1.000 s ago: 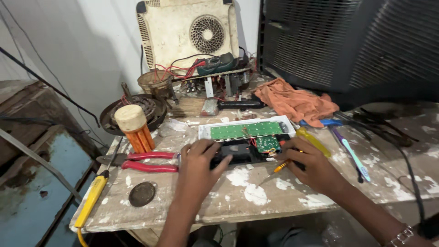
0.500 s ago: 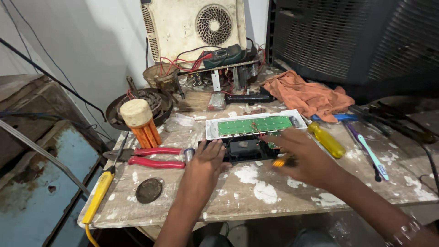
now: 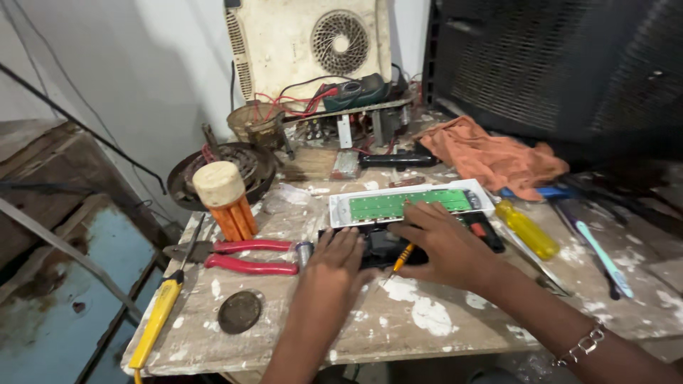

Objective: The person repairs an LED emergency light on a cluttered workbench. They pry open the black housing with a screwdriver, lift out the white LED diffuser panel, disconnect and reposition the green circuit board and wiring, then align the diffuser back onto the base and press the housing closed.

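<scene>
Black plastic, a long device housing point(image 3: 398, 245), lies on the paint-spattered wooden workbench point(image 3: 420, 323) just in front of a white tray holding a green circuit board point(image 3: 402, 205). The left hand point(image 3: 334, 267) presses flat on the housing's left end, fingers spread and holding nothing. The right hand point(image 3: 445, 242) covers its middle, fingers curled together, with a small orange-handled screwdriver point(image 3: 398, 262) tucked under the palm, tip toward the bench.

To work the housing well, it seems wise to keep the left hand bearing down so the case cannot slide, and to keep the screwdriver upright in its screw so it does not slip toward the board.

Few packages show: an orange ribbed cylinder with a cream cap point(image 3: 226, 199) stands at the left, behind red-handled pliers point(image 3: 242, 256). A round dark lid point(image 3: 239, 311) lies near the bench's front edge. Any labels are too small to make out.
</scene>
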